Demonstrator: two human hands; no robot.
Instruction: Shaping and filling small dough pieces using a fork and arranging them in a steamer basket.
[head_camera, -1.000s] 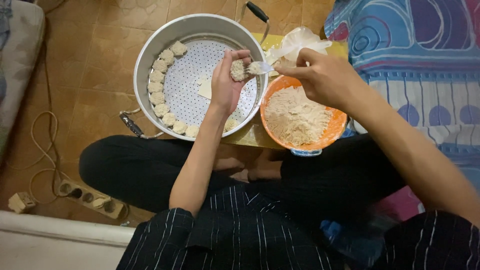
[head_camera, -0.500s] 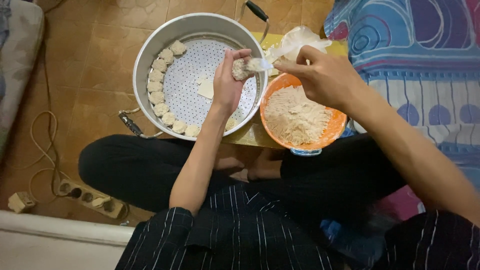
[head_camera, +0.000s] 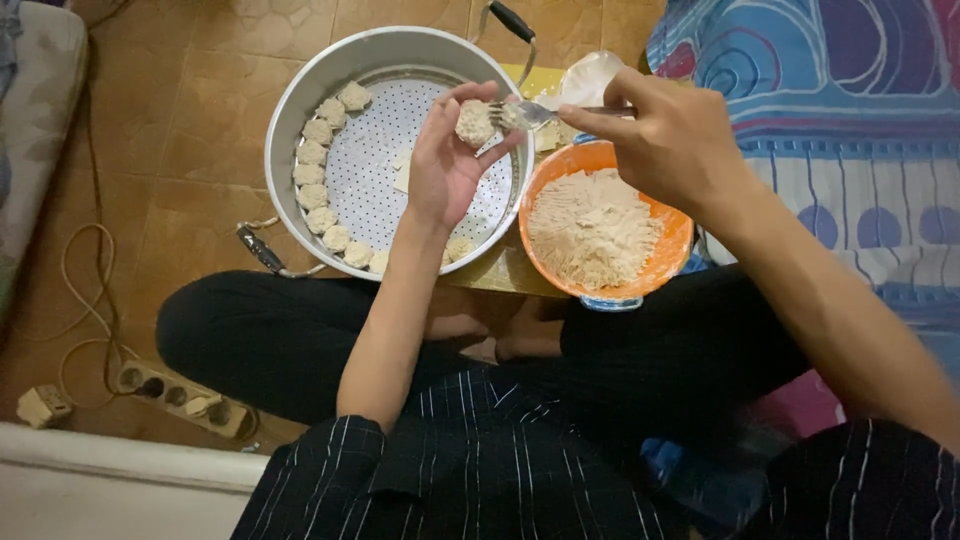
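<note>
My left hand (head_camera: 447, 165) is raised over the round metal steamer pan (head_camera: 290, 120) and pinches a pale dumpling (head_camera: 474, 122) between fingers and thumb. My right hand (head_camera: 668, 140) grips a metal fork (head_camera: 530, 113) whose tines touch the dumpling's top. Just below the right hand sits an orange bowl (head_camera: 655, 278) heaped with pale minced filling (head_camera: 592, 228). Several finished dumplings (head_camera: 312, 176) line the left rim of the pan's perforated tray (head_camera: 375, 150).
A stack of thin white wrappers (head_camera: 588, 76) lies behind the bowl. A patterned blue mattress (head_camera: 850, 90) is at the right. A power strip (head_camera: 180, 396) and cable (head_camera: 85, 290) lie on the brown tiled floor at left. My crossed legs (head_camera: 260, 335) are below the pan.
The fork has stayed at the dumpling in my left hand, pressing filling into it. Both hands have barely shifted.
</note>
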